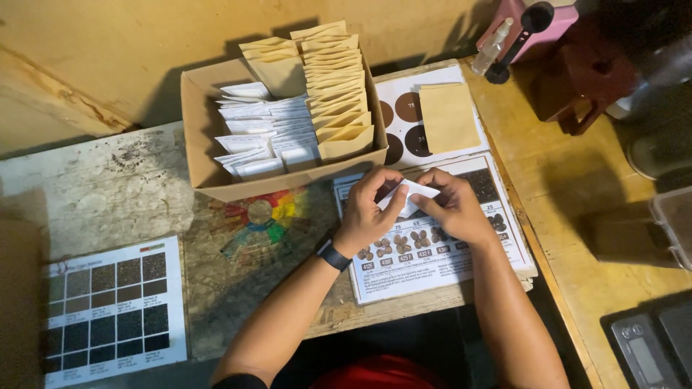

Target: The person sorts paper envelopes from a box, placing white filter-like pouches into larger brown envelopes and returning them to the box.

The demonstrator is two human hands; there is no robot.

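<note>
Charts lie flat along the worktop: a grid chart (112, 310) at its near left corner, a colour wheel (263, 216) further in. Behind that, a cardboard box (205, 108) packed with white and tan envelopes leaves little room rearward. The left hand (367, 212) and right hand (450, 209) both pinch a small white sachet (411, 196) above the bean chart (432, 259), fingers clamped on its edges. A loose pinch could drop it. Rightward, the worktop's right edge is near; a tan envelope (448, 115) sits beyond.

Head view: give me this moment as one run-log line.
left hand: holds white packet | right hand: pinches same packet | behind: cardboard box of white and tan envelopes | under: printed chart
</note>
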